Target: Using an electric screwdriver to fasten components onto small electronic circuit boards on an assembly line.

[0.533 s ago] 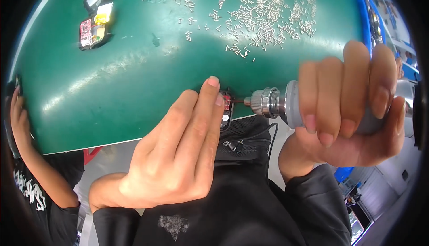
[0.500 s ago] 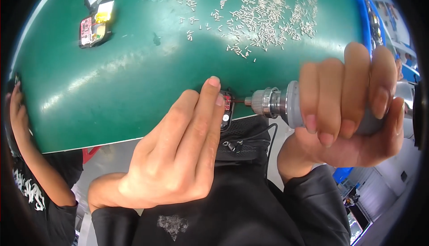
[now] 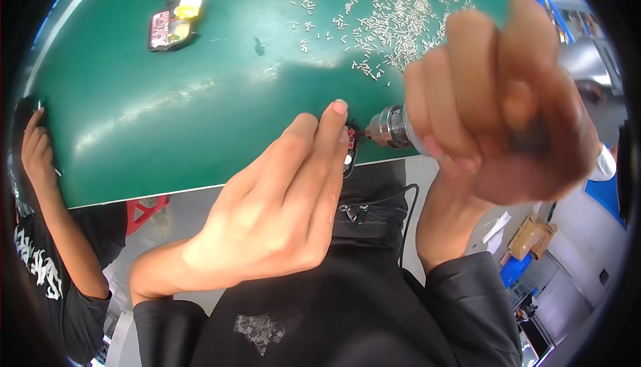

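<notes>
My left hand (image 3: 274,193) is closed on a small black-cased device (image 3: 350,145) at the table's near edge. Part of a red circuit board and a round white spot show in its case; the fingers hide the rest. Wrapped round a grey electric screwdriver (image 3: 389,127) is my right hand (image 3: 494,107), a little blurred. The screwdriver's ribbed metal collar points left, and its tip is at the device's right side. Whether the tip sits in a screw is too small to tell.
Many small silvery screws (image 3: 400,20) lie scattered on the green table (image 3: 200,127). Two opened devices with red boards (image 3: 161,30) rest at the far left. Another person's hand (image 3: 39,150) is at the left edge. A blue tray (image 3: 549,10) stands far right.
The view has shifted, so the table's things sit higher and further right. My right hand has tilted up and turned with the screwdriver, whose tip is closer to the device. My left hand keeps its hold.
</notes>
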Demonstrator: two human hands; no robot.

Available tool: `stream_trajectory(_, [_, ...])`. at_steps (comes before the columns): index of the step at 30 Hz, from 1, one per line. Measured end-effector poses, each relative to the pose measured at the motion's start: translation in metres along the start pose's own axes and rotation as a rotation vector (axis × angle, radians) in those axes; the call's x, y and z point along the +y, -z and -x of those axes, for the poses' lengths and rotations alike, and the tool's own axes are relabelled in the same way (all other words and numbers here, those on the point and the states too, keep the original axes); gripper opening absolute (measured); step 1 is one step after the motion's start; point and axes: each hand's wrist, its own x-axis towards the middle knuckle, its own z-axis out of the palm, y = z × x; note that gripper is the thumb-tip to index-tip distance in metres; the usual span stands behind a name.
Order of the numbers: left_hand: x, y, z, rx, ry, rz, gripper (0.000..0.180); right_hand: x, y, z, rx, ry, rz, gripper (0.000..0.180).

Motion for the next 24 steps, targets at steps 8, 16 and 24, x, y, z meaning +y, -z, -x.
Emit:
stream_trajectory(8, [-0.002,0.021,-0.002,-0.134,0.008,0.042,0.042,-0.009,-0.017,-0.001,0.073,0.026,0.258,0.017])
stream_trajectory(16, [-0.063,0.063,0.061,-0.030,0.760,-0.548,0.047,-0.008,0.019,0.058,0.334,0.317,-0.212,0.018])
stream_trajectory(24, [-0.085,0.029,-0.018,0.175,0.446,-0.181,0.030,0.020,0.010,0.064,0.557,0.339,-0.413,0.012])
